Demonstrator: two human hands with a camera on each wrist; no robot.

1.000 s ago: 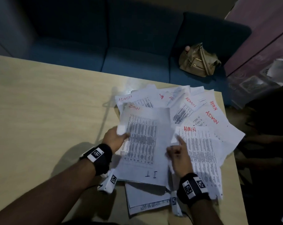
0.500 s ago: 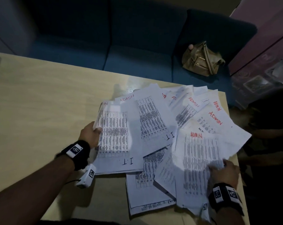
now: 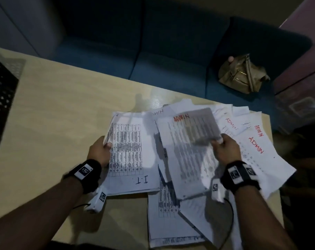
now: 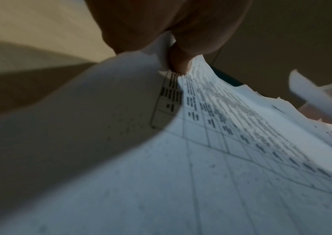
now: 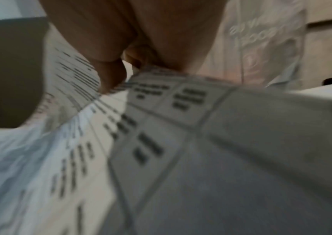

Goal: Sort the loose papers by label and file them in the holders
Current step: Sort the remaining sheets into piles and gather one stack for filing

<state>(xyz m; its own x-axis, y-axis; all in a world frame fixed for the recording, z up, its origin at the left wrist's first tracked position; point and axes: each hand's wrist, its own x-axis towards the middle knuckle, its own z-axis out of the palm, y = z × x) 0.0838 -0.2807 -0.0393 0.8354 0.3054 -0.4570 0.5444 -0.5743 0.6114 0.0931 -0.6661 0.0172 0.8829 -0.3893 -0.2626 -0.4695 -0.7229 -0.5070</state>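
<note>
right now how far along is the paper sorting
Early. Nothing looks filed; the black perforated holder shows no papers. In hand: left hand grips the white I.T. sheet, right hand an ADMIN sheet. The red-labelled ADMIN pile remains spread out.

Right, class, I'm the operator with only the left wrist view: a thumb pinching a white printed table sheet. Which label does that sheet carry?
Observer: In the head view the left hand grips a white printed sheet marked I.T. in black at its near end.
Operator: And the other hand?
Observer: The right hand pinches a white sheet marked ADMIN in red.
Operator: Any holder nearby?
Observer: A black perforated object sits at the wooden table's far left edge; whether it is a holder, I cannot tell.
</note>
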